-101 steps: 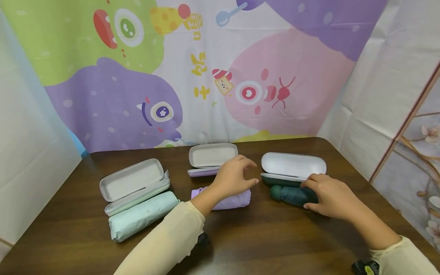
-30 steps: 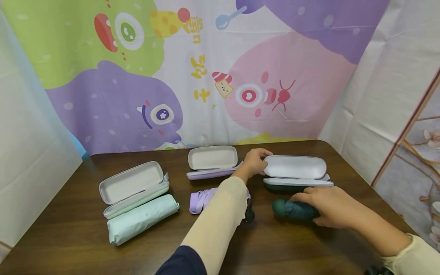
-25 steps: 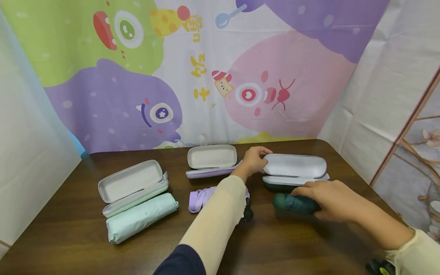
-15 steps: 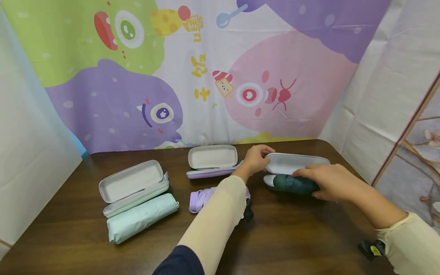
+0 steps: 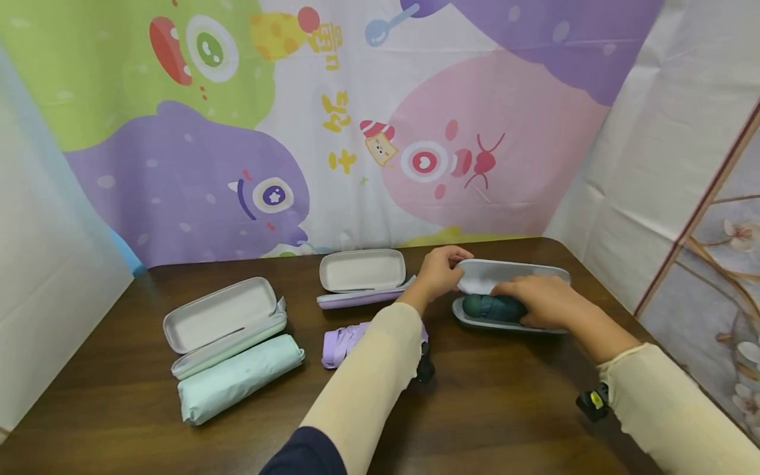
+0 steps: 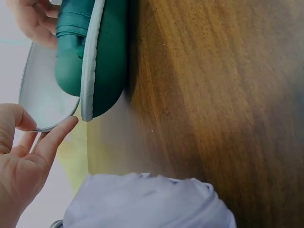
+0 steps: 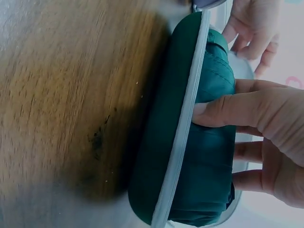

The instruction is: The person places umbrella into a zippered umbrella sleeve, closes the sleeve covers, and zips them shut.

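At the right of the table, a dark green folded umbrella (image 5: pixel 489 308) lies in the base of an open green hard case (image 7: pixel 164 118). My right hand (image 5: pixel 539 300) grips the umbrella from above, thumb on its near side by the zip edge and fingers over the far side in the right wrist view. My left hand (image 5: pixel 438 272) pinches the left end of the case's pale-lined lid (image 5: pixel 493 272), which stands raised behind the base. In the left wrist view, thumb and fingers of the left hand (image 6: pixel 28 156) meet at the lid's rim.
A lilac folded umbrella (image 5: pixel 341 345), partly behind my left sleeve (image 5: pixel 371 369), lies before an open lilac case (image 5: pixel 362 270). At the left, a mint folded umbrella (image 5: pixel 240 379) lies against an open mint case (image 5: pixel 220 316). A cartoon curtain (image 5: pixel 350 132) hangs behind the table.
My right hand has lifted the green umbrella from the table into the case base. My left hand has moved right, from over the lilac umbrella to the green case's lid, which now tilts forward more.
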